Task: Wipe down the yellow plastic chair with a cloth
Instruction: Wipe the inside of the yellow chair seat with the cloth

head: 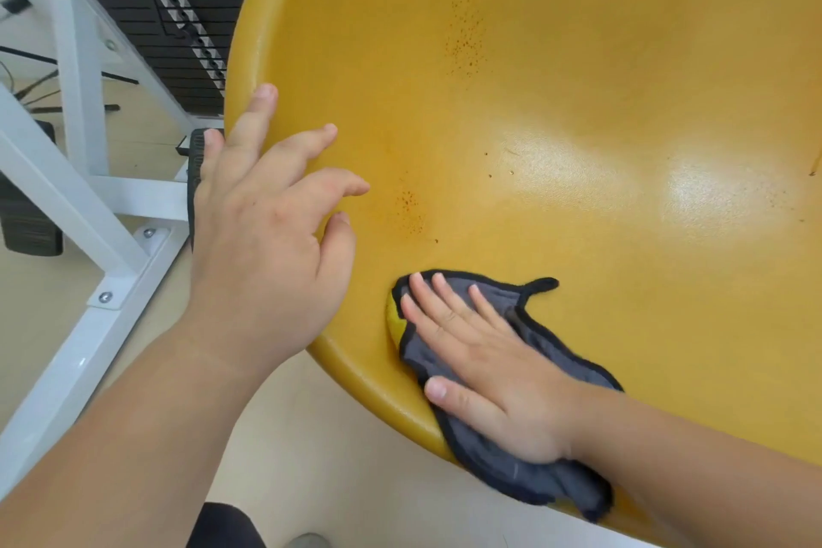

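The yellow plastic chair (556,111) fills most of the view, its seat glossy and marked with clusters of small brown specks. A grey cloth with a black hem (547,338) lies flat on the seat near the front left rim. My right hand (485,374) presses down on the cloth with flat, spread fingers, and part of the cloth hangs over the rim. My left hand (267,227) rests against the chair's left edge with its fingers apart, holding nothing.
A white metal frame (89,191) with bolts stands to the left of the chair, with a stack of black weight plates (178,13) behind it. Pale floor shows below the seat rim. A dark trouser leg and a shoe appear at the bottom edge.
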